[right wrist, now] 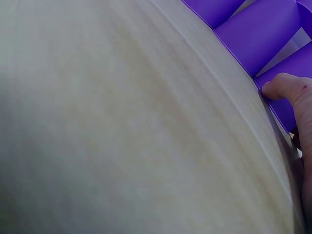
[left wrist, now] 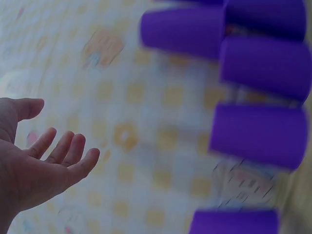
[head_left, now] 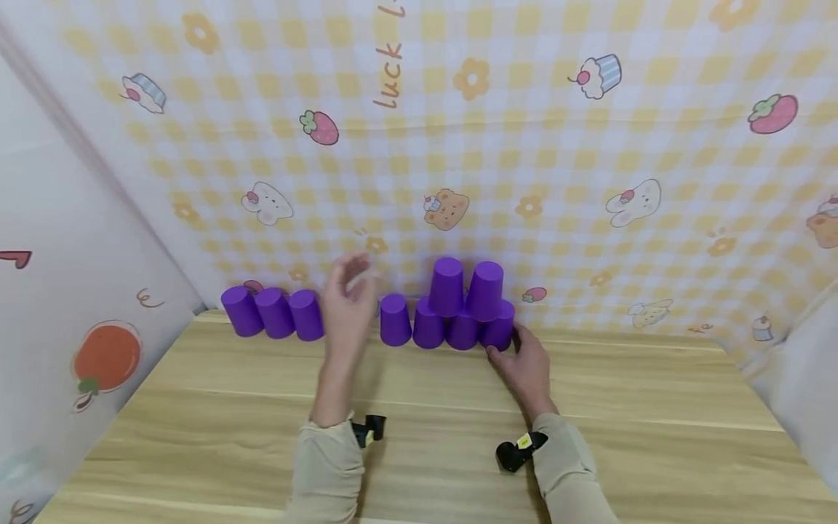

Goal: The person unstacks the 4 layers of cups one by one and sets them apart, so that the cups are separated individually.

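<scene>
This looks like a small screened-off table space arranged for recording; whether it sits inside a home, an office or a studio cannot be told. A thin yellow-and-white gingham sheet (head_left: 563,145) with a horizontal crease hangs directly behind a pale wood-grain tabletop (head_left: 655,422), printed with a brown cartoon bear head (head_left: 448,209), pink strawberries (head_left: 321,128), blue-striped cupcakes (head_left: 601,76) and brownish-orange lettering (head_left: 389,73) that includes "luck". A white sheet (head_left: 59,189) with a large orange-red fruit print (head_left: 107,356) borders the left side. These childlike patterns look homely; the small black wrist-worn devices with yellow labels (head_left: 512,455) suggest a recording setup.
</scene>
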{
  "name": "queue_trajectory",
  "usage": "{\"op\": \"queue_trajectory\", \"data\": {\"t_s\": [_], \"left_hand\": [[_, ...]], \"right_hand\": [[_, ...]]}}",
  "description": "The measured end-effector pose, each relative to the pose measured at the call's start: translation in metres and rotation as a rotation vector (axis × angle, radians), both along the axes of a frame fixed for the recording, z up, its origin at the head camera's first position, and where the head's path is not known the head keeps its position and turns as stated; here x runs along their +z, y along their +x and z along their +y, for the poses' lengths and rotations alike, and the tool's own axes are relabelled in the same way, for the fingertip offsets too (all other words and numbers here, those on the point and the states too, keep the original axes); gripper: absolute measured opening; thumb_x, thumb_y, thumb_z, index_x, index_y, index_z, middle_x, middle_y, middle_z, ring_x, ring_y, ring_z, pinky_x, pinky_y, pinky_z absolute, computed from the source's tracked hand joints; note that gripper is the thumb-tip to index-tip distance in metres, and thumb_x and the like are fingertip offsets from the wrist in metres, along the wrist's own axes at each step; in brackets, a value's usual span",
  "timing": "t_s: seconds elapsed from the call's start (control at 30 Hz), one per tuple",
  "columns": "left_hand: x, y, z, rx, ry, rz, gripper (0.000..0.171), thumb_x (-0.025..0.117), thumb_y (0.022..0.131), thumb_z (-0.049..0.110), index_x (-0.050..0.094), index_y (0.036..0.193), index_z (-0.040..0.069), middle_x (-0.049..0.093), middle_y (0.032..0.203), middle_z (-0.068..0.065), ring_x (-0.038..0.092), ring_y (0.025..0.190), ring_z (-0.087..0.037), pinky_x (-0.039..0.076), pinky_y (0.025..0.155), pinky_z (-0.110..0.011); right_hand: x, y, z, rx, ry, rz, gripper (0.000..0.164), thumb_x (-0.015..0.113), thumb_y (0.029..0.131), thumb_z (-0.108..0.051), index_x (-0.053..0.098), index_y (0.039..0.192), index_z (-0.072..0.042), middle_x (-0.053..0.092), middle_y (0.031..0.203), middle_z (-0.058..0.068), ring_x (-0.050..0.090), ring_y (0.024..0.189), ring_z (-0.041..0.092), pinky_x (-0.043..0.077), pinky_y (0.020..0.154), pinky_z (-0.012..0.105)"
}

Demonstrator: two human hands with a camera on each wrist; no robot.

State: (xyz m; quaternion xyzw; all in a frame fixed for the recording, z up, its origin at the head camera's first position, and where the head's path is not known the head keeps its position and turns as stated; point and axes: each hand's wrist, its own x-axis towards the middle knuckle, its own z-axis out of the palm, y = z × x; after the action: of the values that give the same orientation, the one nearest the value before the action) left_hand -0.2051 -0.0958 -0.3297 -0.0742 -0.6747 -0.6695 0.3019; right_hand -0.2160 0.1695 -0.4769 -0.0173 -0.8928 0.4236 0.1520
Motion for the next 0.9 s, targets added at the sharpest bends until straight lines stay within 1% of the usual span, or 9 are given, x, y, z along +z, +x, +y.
{"op": "queue_trajectory", "data": {"t_s": [0.1, 0.17, 0.23, 0.3, 0.43, 0.53, 0.6, 0.73, 0.9], "left_hand": [[-0.011, -0.005, 0.025, -0.084, -0.105, -0.047, 0.048, 0.068, 0.083, 0.006, 0.050, 0.127, 0.001, 0.054, 0.126, -0.018, 0.050, 0.115, -0.025, 0.042, 0.097, -0.047], [-0.018, -0.010, 0.037, -0.126, -0.145, -0.069, 0.057, 0.069, 0.083, 0.013, 0.045, 0.134, 0.005, 0.049, 0.132, -0.014, 0.047, 0.120, -0.024, 0.041, 0.098, -0.046], [-0.024, -0.016, 0.048, -0.156, -0.166, -0.080, 0.064, 0.069, 0.085, 0.019, 0.039, 0.140, 0.009, 0.044, 0.138, -0.012, 0.044, 0.123, -0.025, 0.039, 0.100, -0.045], [-0.029, -0.022, 0.057, -0.180, -0.179, -0.088, 0.068, 0.068, 0.085, 0.021, 0.033, 0.144, 0.011, 0.040, 0.142, -0.010, 0.041, 0.126, -0.025, 0.038, 0.101, -0.043], [-0.040, -0.034, 0.071, -0.210, -0.219, -0.074, 0.071, 0.067, 0.086, 0.018, 0.030, 0.145, 0.010, 0.041, 0.140, -0.012, 0.041, 0.125, -0.026, 0.036, 0.103, -0.038], [-0.046, -0.039, 0.078, -0.213, -0.212, -0.054, 0.066, 0.066, 0.086, 0.012, 0.035, 0.143, 0.008, 0.048, 0.134, -0.011, 0.047, 0.119, -0.024, 0.040, 0.100, -0.036], [-0.047, -0.041, 0.080, -0.206, -0.197, -0.045, 0.061, 0.066, 0.085, 0.008, 0.040, 0.140, 0.006, 0.051, 0.131, -0.011, 0.050, 0.115, -0.024, 0.043, 0.096, -0.036], [-0.048, -0.041, 0.082, -0.174, -0.204, -0.054, 0.052, 0.065, 0.085, 0.004, 0.048, 0.134, 0.004, 0.053, 0.129, -0.013, 0.053, 0.111, -0.025, 0.047, 0.091, -0.035], [-0.047, -0.039, 0.081, -0.157, -0.223, -0.083, 0.052, 0.066, 0.084, 0.004, 0.050, 0.133, 0.005, 0.055, 0.126, -0.014, 0.054, 0.110, -0.027, 0.048, 0.090, -0.035]], "right_hand": [[0.000, -0.001, -0.001, 0.000, -0.005, 0.005, 0.065, 0.075, 0.076, -0.024, 0.049, 0.130, 0.001, 0.054, 0.125, 0.019, 0.052, 0.114, 0.032, 0.044, 0.096, 0.038], [0.000, -0.001, -0.002, 0.000, 0.000, 0.008, 0.065, 0.076, 0.076, -0.025, 0.049, 0.129, 0.001, 0.054, 0.125, 0.019, 0.053, 0.114, 0.032, 0.044, 0.096, 0.038], [0.001, -0.001, -0.002, 0.001, 0.004, 0.009, 0.065, 0.076, 0.076, -0.024, 0.049, 0.129, 0.001, 0.054, 0.125, 0.019, 0.053, 0.113, 0.032, 0.044, 0.096, 0.038], [0.002, 0.000, -0.002, -0.001, 0.006, 0.007, 0.065, 0.076, 0.076, -0.024, 0.049, 0.129, 0.001, 0.055, 0.124, 0.019, 0.053, 0.113, 0.032, 0.044, 0.096, 0.038], [0.002, 0.000, -0.001, -0.017, 0.000, 0.004, 0.065, 0.077, 0.075, -0.024, 0.050, 0.129, 0.001, 0.055, 0.124, 0.019, 0.053, 0.113, 0.032, 0.044, 0.096, 0.038], [0.001, 0.000, 0.000, -0.023, -0.001, 0.007, 0.065, 0.077, 0.075, -0.024, 0.050, 0.128, 0.001, 0.055, 0.124, 0.019, 0.053, 0.112, 0.032, 0.044, 0.095, 0.038], [0.001, 0.000, 0.000, -0.023, 0.006, 0.010, 0.065, 0.077, 0.075, -0.025, 0.050, 0.128, 0.002, 0.055, 0.123, 0.020, 0.054, 0.112, 0.032, 0.044, 0.095, 0.039], [0.000, 0.000, 0.000, -0.021, 0.016, 0.008, 0.066, 0.076, 0.075, -0.025, 0.049, 0.129, 0.003, 0.055, 0.123, 0.020, 0.053, 0.112, 0.033, 0.044, 0.095, 0.040], [0.002, 0.000, 0.000, -0.016, 0.010, 0.000, 0.066, 0.076, 0.075, -0.025, 0.049, 0.129, 0.003, 0.055, 0.123, 0.020, 0.053, 0.112, 0.033, 0.044, 0.095, 0.039]]}}
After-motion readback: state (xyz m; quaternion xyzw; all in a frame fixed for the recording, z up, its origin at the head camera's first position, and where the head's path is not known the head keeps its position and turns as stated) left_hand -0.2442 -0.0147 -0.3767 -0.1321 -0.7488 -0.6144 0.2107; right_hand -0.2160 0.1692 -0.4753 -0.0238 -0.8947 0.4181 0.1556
